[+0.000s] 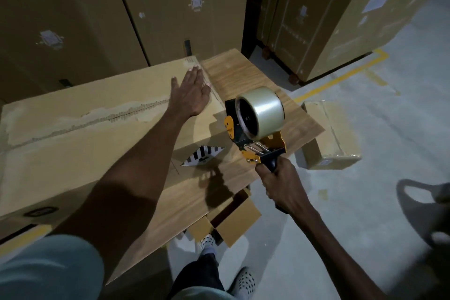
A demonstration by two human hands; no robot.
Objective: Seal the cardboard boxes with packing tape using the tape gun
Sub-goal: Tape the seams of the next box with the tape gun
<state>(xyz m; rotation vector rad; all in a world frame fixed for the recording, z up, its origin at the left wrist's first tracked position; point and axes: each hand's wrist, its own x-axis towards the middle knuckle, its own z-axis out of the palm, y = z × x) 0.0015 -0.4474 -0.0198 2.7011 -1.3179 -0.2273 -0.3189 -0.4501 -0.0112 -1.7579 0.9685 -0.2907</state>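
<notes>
One large cardboard box (80, 134) lies flat on a wooden table (246, 75), taking up the left and middle of the tabletop. Its top seam runs from the near left toward the far right and shows torn, ragged paper along most of its length. One black-and-white striped marker (202, 155) sits on the near right side face of this box.

The left hand (191, 91) lies flat on the far right end of the box top, fingers straight and together, palm down, pressing on the cardboard at the seam's far end. It grips nothing.

The right hand (280, 184) is clamped around the black handle of one tape gun (255, 136), yellow and black in body, held above the right part of the table, just right of the box and apart from it. One roll of clear tape (261, 111) is mounted on the gun. Whether any tape strip runs from the gun to the box cannot be told.

On the floor (365, 202): one small sealed carton (333, 139) right of the table, partly behind its edge, and one small open carton (233, 217) with flaps spread, under the table's near edge. Two feet in spotted shoes show at the near edge; the one further left (207, 242) stands beside the open carton.

Tall stacks of brown cartons (170, 7) stand along the far side. A yellow line (341, 75) marks the floor at far right.
</notes>
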